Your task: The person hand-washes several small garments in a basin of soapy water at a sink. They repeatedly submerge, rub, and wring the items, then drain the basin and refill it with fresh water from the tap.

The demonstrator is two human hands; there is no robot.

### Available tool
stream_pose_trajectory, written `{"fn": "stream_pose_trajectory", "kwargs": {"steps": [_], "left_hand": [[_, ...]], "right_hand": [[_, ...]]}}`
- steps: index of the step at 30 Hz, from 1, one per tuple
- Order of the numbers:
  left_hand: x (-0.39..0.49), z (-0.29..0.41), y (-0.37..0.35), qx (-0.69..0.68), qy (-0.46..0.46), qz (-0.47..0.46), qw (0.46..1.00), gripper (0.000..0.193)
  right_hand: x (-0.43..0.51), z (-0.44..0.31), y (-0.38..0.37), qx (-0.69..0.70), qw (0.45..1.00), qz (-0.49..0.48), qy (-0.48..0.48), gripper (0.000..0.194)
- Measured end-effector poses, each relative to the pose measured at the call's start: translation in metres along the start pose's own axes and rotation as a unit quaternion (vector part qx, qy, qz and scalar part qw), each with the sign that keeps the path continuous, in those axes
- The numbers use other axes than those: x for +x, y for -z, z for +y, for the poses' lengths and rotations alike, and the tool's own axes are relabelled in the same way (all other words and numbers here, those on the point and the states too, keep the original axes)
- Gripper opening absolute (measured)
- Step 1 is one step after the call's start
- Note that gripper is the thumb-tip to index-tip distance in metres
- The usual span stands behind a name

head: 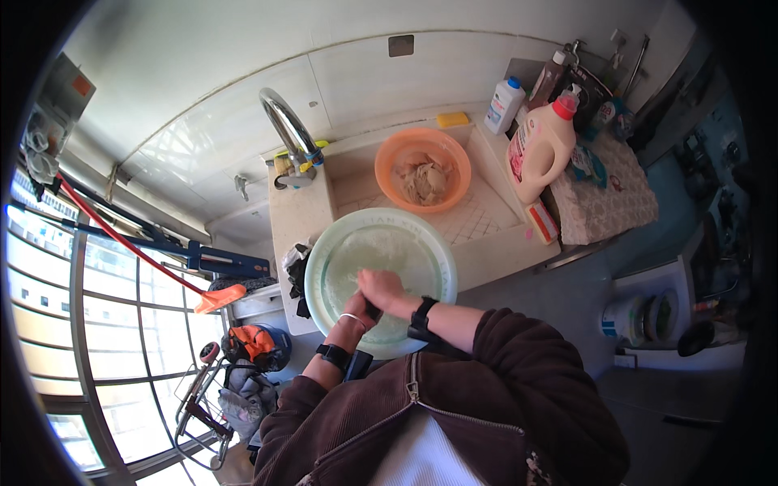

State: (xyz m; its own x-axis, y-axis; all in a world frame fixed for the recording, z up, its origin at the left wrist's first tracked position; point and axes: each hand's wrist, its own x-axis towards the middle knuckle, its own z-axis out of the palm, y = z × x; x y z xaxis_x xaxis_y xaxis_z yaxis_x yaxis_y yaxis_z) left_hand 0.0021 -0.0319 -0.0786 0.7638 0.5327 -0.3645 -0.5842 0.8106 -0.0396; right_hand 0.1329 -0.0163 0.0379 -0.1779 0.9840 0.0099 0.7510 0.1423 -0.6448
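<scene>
A pale green plastic basin [442, 255] with raised lettering on its rim sits at the sink's front, holding cloudy, sudsy water. Over that water my two hands are pressed together. My left hand [360, 308] is closed around a small dark item, probably cloth [372, 310], of which only a bit shows. Against it lies my right hand [382, 288], curled into a fist on the same dark item. Behind the green basin, an orange plastic basin [389, 191] in the stone sink [486, 212] contains beige cloth [425, 182] in water.
A chrome faucet [282, 118] rises at the sink's left, and black cloth [298, 273] hangs beside the green basin. To the right stand a detergent jug [538, 146], a white bottle [504, 106] and a scrubbing brush [542, 223]. A yellow sponge [452, 119] lies on the back ledge.
</scene>
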Motion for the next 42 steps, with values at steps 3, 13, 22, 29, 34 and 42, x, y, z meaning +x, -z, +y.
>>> {"fn": "stream_pose_trajectory", "kwargs": {"steps": [3,13,22,29,34,42], "left_hand": [[-0.005,-0.007,-0.031,0.105,-0.045,-0.044,0.992,0.031],[-0.020,-0.014,-0.052,-0.016,-0.070,0.215,0.974,0.052],[-0.007,-0.004,-0.024,0.032,-0.121,0.156,0.980,0.042],[-0.034,0.005,-0.082,0.258,-0.393,0.211,0.857,0.021],[-0.044,0.007,-0.062,0.473,-0.333,0.360,0.732,0.050],[-0.007,0.003,-0.027,0.475,-0.286,0.349,0.756,0.029]], "right_hand": [[0.028,0.036,-0.006,-0.082,0.995,-0.037,-0.039,0.036],[0.000,0.026,-0.013,0.147,0.985,-0.072,-0.058,0.026],[-0.004,-0.002,-0.004,-0.003,0.998,0.007,0.062,0.032],[0.034,0.063,0.033,0.185,0.977,0.066,0.082,0.012],[0.023,0.087,0.047,0.081,0.997,0.005,0.001,0.041],[0.030,0.094,0.028,0.059,0.995,-0.064,-0.053,0.045]]}}
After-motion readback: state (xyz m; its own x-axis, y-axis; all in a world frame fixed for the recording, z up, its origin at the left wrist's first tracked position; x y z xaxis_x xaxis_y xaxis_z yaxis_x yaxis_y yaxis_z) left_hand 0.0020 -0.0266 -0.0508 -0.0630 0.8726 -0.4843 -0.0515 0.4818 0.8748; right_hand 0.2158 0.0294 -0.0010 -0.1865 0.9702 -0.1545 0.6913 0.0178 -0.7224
